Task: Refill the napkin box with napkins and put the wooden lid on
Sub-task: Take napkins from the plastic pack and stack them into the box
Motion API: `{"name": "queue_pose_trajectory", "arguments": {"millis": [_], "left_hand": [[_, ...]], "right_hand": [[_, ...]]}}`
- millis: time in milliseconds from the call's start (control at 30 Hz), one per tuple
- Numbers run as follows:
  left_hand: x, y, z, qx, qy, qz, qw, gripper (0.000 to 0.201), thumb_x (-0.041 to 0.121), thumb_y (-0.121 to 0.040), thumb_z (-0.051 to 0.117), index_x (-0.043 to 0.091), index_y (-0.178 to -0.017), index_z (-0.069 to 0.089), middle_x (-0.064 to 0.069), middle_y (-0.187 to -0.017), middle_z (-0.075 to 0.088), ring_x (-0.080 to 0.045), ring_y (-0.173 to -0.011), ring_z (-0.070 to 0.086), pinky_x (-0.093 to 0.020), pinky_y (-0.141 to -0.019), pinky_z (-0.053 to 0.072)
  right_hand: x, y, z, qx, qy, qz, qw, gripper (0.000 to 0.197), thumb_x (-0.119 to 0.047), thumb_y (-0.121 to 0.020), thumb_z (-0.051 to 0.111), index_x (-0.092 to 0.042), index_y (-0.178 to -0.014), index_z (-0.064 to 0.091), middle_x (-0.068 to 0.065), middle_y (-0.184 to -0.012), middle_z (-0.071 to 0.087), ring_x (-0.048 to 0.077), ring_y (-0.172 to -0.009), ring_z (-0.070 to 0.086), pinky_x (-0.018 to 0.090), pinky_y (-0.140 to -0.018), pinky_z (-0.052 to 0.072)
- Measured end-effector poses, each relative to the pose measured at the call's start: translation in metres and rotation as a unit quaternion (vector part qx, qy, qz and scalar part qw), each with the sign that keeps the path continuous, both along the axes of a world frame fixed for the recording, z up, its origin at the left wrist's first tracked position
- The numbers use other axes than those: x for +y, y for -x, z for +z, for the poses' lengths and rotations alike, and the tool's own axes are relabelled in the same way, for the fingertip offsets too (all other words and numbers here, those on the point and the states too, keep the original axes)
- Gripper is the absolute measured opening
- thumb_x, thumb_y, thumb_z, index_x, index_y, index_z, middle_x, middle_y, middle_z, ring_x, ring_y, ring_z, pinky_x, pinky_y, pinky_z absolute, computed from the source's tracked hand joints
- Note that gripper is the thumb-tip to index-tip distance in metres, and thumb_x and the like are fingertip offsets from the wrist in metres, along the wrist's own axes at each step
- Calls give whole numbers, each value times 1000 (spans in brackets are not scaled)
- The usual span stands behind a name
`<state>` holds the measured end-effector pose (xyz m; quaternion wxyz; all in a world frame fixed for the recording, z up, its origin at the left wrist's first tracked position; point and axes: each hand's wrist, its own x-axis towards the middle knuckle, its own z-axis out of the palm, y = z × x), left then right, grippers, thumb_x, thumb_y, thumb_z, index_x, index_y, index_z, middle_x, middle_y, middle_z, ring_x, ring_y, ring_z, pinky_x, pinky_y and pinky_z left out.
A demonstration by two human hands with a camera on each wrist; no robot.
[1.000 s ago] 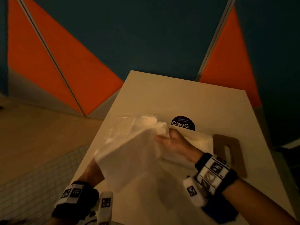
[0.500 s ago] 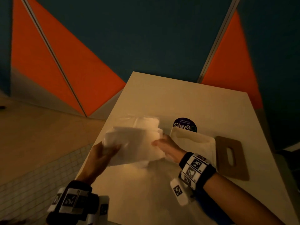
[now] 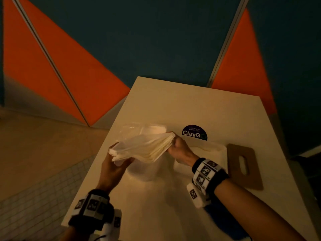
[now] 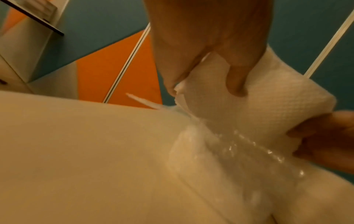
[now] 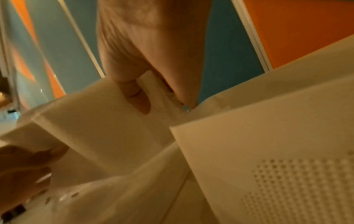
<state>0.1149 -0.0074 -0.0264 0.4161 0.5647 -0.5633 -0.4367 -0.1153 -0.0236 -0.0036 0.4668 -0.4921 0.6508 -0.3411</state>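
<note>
A thick stack of white, embossed paper napkins (image 3: 145, 148) is held in the air above the pale rectangular table (image 3: 191, 108), one end in each hand. The left hand (image 3: 114, 164) grips the stack's near-left end, thumb on top and fingers curled beneath; in the left wrist view its fingers (image 4: 235, 75) press into the textured paper. The right hand (image 3: 178, 146) pinches the far-right end, its thumb (image 5: 138, 98) lying across the folded edges in the right wrist view. Under the stack, a crinkled clear plastic wrapper (image 3: 137, 129) lies on the table, with more white napkins showing inside it at its far end. Just to the right of the right hand sits the open white rectangular napkin box (image 3: 215, 150), its near side wall patterned with small perforated dots (image 5: 298, 189). The flat brown wooden lid with a long slot in its middle (image 3: 243, 166) lies on the table just beside the box, on its right. A round dark sticker reading "ClayG" (image 3: 194, 133) is on the table right behind the box. Orange and dark teal wall panels (image 3: 156, 40) rise beyond the table's far edge.
</note>
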Motion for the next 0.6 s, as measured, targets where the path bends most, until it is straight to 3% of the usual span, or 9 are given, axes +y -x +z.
{"name": "queue_pose_trajectory", "arguments": {"millis": [67,200,267,333,367,433,500,533,600], "left_hand": [[1,9,-9,-25,-14,40,999,57,13,-75,75,8,-127,52,-12,-122,61,-24,-110,57,-35,-89,46],[-5,10,-3,-62,-13,90,994,40,23,-83,67,6,-119,60,-18,-114,66,-29,-105,62,-35,-83,47],[-11,10,14,-30,-6,48,998,44,33,-81,68,10,-118,59,-16,-110,67,-29,-102,63,-39,-83,52],[-17,19,35,-21,-5,-8,1000,55,48,-75,70,19,-119,55,-10,-109,67,-29,-99,65,-45,-82,56],[-20,29,46,-33,2,-39,999,57,47,-75,68,23,-124,50,-7,-111,66,-27,-97,65,-46,-81,56],[-24,58,63,-67,20,-100,992,64,29,-84,66,31,-137,31,0,-112,59,-22,-93,61,-41,-80,54],[-26,95,71,-122,51,-157,979,71,14,-88,60,30,-144,19,-1,-101,57,-20,-85,59,-34,-78,50],[-28,113,69,-158,67,-190,966,69,11,-89,59,29,-144,21,-2,-100,59,-22,-85,61,-34,-79,51],[-30,145,57,-255,90,-261,927,55,7,-89,53,27,-138,36,-9,-113,62,-29,-99,62,-36,-88,49]], "right_hand": [[0,-3,0,67,-7,-3,998,35,-9,-86,60,-17,-120,56,-3,-111,61,16,-106,57,26,-87,45],[2,2,17,33,6,-50,998,31,-20,-86,67,-13,-116,62,2,-105,66,15,-96,59,29,-82,48],[6,15,30,41,21,-55,997,28,-21,-88,66,-7,-112,63,10,-104,69,18,-91,61,33,-78,49],[17,36,41,47,30,-75,996,27,-19,-88,65,-6,-112,63,8,-100,66,20,-92,61,35,-79,51],[25,50,42,57,27,-92,994,28,-19,-88,65,-6,-113,63,5,-99,65,19,-92,61,35,-80,51],[42,81,41,77,2,-143,987,27,-20,-86,67,-9,-111,65,4,-100,67,21,-95,64,36,-83,54],[59,109,33,90,-38,-190,977,21,-20,-84,69,-13,-103,66,8,-101,70,26,-97,66,44,-87,56],[65,119,30,102,-64,-204,971,18,-20,-83,69,-13,-100,65,10,-101,70,27,-96,66,45,-87,56],[72,133,20,131,-101,-226,960,24,-19,-83,68,-10,-105,64,11,-105,69,29,-100,65,44,-85,56]]}}
